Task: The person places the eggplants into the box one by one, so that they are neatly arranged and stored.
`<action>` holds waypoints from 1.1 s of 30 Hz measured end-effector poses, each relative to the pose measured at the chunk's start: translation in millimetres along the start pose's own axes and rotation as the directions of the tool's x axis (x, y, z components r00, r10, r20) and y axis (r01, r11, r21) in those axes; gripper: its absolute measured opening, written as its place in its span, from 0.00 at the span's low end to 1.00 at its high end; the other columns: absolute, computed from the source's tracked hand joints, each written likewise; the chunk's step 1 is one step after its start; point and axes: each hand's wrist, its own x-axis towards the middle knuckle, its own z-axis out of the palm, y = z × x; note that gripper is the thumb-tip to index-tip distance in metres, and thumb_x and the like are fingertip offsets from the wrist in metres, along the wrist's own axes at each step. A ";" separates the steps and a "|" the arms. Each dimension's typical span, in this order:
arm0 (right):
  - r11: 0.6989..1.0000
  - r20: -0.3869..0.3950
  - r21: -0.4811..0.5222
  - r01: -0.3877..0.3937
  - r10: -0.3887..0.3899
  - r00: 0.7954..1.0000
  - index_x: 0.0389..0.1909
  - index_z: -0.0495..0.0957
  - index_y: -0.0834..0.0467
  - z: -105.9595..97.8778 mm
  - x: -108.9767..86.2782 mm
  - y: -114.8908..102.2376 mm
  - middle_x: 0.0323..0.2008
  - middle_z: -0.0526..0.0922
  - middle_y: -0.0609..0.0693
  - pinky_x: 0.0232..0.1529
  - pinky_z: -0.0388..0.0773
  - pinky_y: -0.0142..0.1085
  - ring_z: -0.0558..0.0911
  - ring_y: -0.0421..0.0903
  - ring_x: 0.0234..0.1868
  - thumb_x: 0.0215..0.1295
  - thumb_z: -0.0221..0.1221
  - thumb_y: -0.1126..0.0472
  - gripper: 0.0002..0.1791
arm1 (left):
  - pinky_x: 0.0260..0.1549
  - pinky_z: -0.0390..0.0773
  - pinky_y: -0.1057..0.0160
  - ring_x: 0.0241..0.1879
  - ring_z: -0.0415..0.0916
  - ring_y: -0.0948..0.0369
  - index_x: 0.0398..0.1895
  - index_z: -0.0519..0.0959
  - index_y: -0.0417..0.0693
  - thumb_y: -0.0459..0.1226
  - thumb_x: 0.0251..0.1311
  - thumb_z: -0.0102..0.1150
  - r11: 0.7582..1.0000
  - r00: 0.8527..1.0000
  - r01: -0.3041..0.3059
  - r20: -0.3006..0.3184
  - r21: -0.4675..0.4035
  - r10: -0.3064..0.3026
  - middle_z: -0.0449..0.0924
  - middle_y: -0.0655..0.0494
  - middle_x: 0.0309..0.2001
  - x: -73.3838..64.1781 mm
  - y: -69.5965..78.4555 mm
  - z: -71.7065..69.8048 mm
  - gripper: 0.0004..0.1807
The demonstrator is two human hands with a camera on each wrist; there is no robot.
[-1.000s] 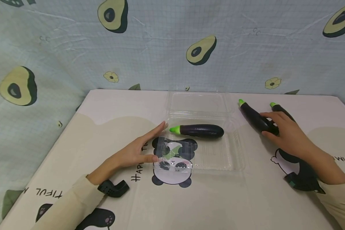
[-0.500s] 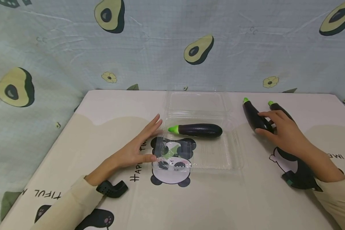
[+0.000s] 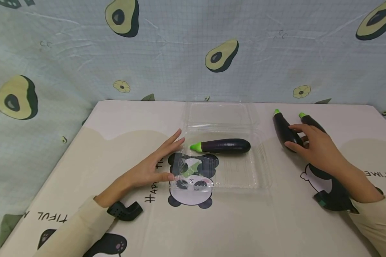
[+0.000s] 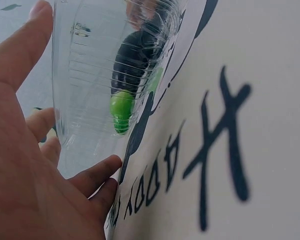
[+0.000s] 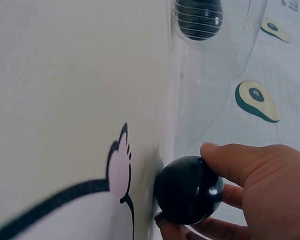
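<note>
A clear plastic clamshell container (image 3: 239, 176) lies with its lid folded back, and one eggplant (image 3: 226, 146) rests crosswise inside it, green tip to the left. My left hand (image 3: 148, 167) is spread along the container's left side, thumb and fingertips right at its rim; the left wrist view shows the ribbed wall (image 4: 85, 65) by the fingers. To the right of the container, my right hand (image 3: 321, 148) grips a second eggplant (image 3: 283, 128) by its rounded dark end, thumb on one side and fingers on the other. Its green tip points away from me.
A third eggplant (image 3: 312, 122) lies just behind the right hand, partly hidden by it. The table cover (image 3: 231, 225) carries printed pandas and lettering. An avocado-patterned curtain (image 3: 167, 53) stands behind the table and along its left.
The eggplant in my right hand has swung its green tip slightly to the right, and that hand has shifted a little left. My left fingers lifted slightly, then came back near the rim.
</note>
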 end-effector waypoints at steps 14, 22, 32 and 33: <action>0.999 -0.049 -0.003 0.047 -0.047 0.998 0.58 0.72 0.64 -2.4 0.5 -2.7 0.42 0.79 0.62 0.22 0.73 0.34 0.82 0.55 0.32 0.55 0.66 0.69 0.28 | 0.64 0.46 0.36 0.70 0.54 0.51 0.76 0.48 0.49 0.52 0.55 0.65 0.999 1.000 0.027 -0.004 -0.033 -0.027 0.31 0.55 0.77 0.7 -0.1 0.7 0.51; 0.998 -0.093 -0.024 0.055 -0.057 0.994 0.58 0.73 0.62 -5.7 2.6 -3.7 0.34 0.78 0.55 0.20 0.64 0.33 0.72 0.43 0.25 0.52 0.68 0.69 0.29 | 0.63 0.47 0.35 0.69 0.55 0.50 0.76 0.48 0.49 0.52 0.54 0.65 0.999 1.000 0.030 -0.002 -0.035 -0.031 0.31 0.58 0.77 0.2 -0.5 -0.2 0.51; 0.997 -0.141 0.007 0.078 -0.076 0.987 0.61 0.73 0.57 -20.3 10.9 -15.0 0.41 0.80 0.56 0.30 0.67 0.17 0.75 0.32 0.30 0.55 0.67 0.68 0.30 | 0.63 0.47 0.35 0.69 0.55 0.50 0.76 0.49 0.49 0.50 0.54 0.65 0.999 1.000 0.023 -0.002 -0.037 -0.023 0.31 0.58 0.77 0.2 -0.7 0.2 0.50; 0.997 -0.138 0.014 0.074 -0.071 0.988 0.61 0.72 0.57 -21.6 11.7 -16.8 0.42 0.80 0.57 0.31 0.67 0.17 0.77 0.33 0.31 0.56 0.67 0.68 0.30 | 0.63 0.47 0.35 0.70 0.55 0.50 0.76 0.49 0.49 0.50 0.54 0.65 0.999 1.000 0.025 -0.003 -0.037 -0.025 0.31 0.59 0.77 0.2 -0.3 0.4 0.50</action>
